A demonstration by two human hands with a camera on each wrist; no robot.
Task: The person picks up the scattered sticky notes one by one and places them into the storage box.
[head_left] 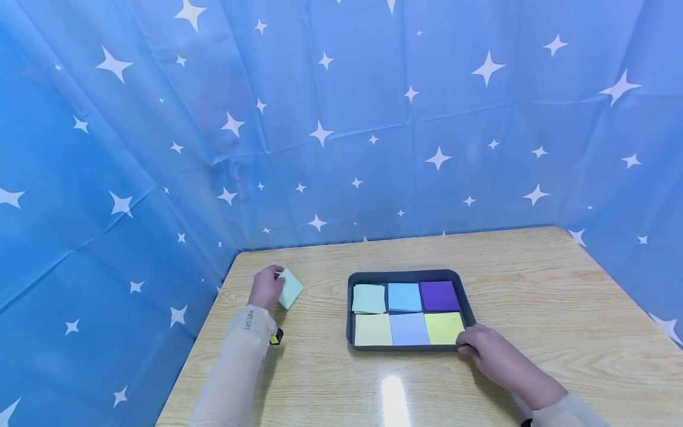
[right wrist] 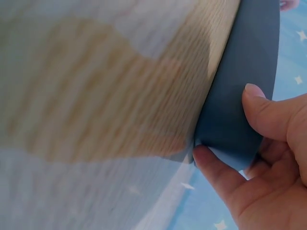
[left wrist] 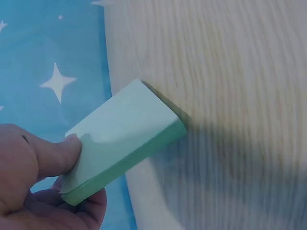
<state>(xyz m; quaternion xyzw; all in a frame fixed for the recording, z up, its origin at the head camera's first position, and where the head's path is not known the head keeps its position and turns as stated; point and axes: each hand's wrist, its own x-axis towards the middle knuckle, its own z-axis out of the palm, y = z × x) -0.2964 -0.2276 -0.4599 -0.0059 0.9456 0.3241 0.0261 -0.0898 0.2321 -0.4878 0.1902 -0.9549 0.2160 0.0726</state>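
My left hand [head_left: 268, 287] pinches a thick pad of pale green sticky notes [left wrist: 122, 129] between thumb and fingers, over the left part of the table. In the left wrist view the thumb lies on its top face and fingers curl beneath. My right hand [head_left: 488, 350] grips the front right corner of a dark grey tray [head_left: 405, 277], thumb and fingers on its outer wall [right wrist: 240, 81]. Inside the tray lie two rows of sticky notes: pale green [head_left: 369, 298], light blue [head_left: 404, 296] and purple [head_left: 440, 295] behind; cream [head_left: 373, 330], lavender [head_left: 409, 329] and yellow [head_left: 444, 328] in front.
The tray stands on a light wooden table [head_left: 320, 379], right of the left hand. A blue curtain with white stars [head_left: 341, 118] hangs behind the table and along its sides.
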